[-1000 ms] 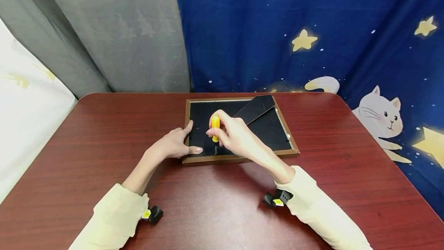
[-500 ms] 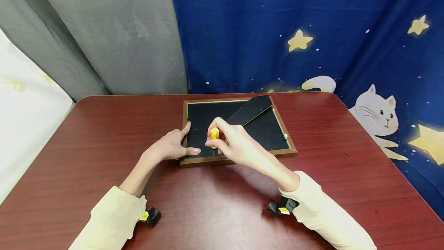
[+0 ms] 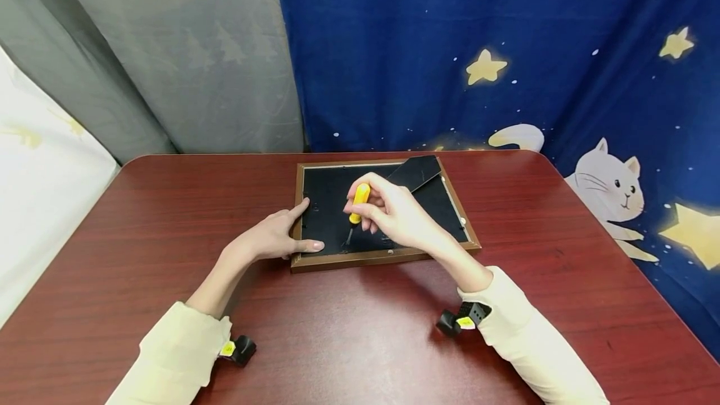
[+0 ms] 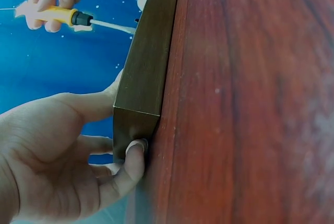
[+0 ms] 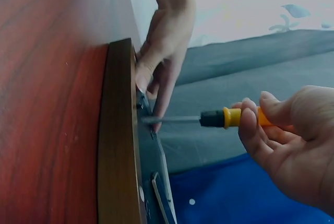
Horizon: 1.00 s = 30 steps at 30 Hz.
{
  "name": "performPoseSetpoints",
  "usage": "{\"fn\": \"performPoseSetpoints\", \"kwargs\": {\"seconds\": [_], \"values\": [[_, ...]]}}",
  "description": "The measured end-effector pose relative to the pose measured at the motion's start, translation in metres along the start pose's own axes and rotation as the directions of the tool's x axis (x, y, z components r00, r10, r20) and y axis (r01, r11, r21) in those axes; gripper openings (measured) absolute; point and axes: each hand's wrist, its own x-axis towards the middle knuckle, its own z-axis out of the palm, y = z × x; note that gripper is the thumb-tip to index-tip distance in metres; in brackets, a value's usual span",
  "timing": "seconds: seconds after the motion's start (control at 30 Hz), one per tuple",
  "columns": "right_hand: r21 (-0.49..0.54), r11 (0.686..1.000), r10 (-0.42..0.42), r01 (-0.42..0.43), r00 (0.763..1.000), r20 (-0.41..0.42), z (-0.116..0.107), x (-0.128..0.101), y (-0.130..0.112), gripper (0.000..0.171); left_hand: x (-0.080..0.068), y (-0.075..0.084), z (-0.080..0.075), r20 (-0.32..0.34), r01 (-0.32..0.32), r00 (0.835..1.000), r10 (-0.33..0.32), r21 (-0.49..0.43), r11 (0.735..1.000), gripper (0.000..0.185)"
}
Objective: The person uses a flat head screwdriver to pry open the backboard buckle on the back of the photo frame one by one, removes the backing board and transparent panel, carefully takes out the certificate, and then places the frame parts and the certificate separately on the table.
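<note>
A wooden picture frame [image 3: 382, 259] lies back side up on the table, its black backing board [image 3: 332, 224] showing. My left hand [image 3: 275, 235] holds its near left corner, with the thumb on the back and other fingers against the outer side, as the left wrist view shows. My right hand [image 3: 396, 214] pinches the yellow handle of a screwdriver [image 3: 360, 204]. The tool leans, its handle to the right and its metal shaft [image 5: 180, 120] pointing down at the board close to the near edge. Small dark tabs [image 5: 140, 106] stand along the frame's inner edge.
A black easel leg [image 3: 419, 170] lies slantwise across the backing board, partly behind my right hand. The reddish-brown table [image 3: 337, 330] reaches to a grey curtain [image 3: 225, 80] and a blue starry curtain [image 3: 394, 49] at the back.
My right hand first lowered the upright screwdriver, then rose and shifted right, so the screwdriver now tilts and more of its shaft shows. My left hand stays at the frame's corner.
</note>
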Motion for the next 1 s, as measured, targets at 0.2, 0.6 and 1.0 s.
{"fn": "performPoseSetpoints", "kwargs": {"seconds": [0.2,0.6,1.0], "values": [[0.040,0.996,0.083,-0.079,0.989,-0.123,-0.008,0.004,0.008,0.018,-0.001,0.000,0.000,0.004,0.001,1.000,-0.001,-0.005,1.000,0.109],[0.146,0.970,0.222,-0.194,0.950,-0.218,-0.002,0.010,0.033,0.021,0.000,0.002,-0.001,0.018,0.010,1.000,-0.010,-0.009,1.000,0.109],[0.189,0.956,0.269,-0.226,0.931,-0.248,0.015,0.014,0.044,0.018,0.002,-0.002,0.000,0.029,0.010,1.000,-0.010,-0.002,1.000,0.109]]}}
